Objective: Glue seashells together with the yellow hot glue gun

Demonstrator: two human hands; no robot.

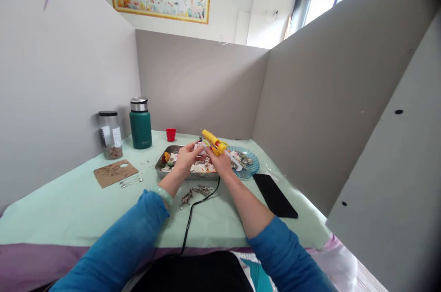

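A yellow hot glue gun [212,141] is gripped in my right hand [220,163], its nozzle pointing up and to the left and a white glue stick sticking out of its back. My left hand [186,156] pinches a small whitish piece [200,146] whose kind I cannot make out. Both hands are close together above a metal tray [188,175] of small, pale, shell-like pieces. Behind my right hand, a blue scalloped plate [254,163] bears more small bits. The glue gun's grip and trigger are mostly hidden by my fingers.
A black cord [190,218] runs toward my lap past metal clips [186,198]. Leftward are a brown card [113,174], safety pins [132,182], a clear jar [110,135] and a green flask [140,126]. A red cup [171,134] stands behind; a black phone-like slab [275,195] lies right.
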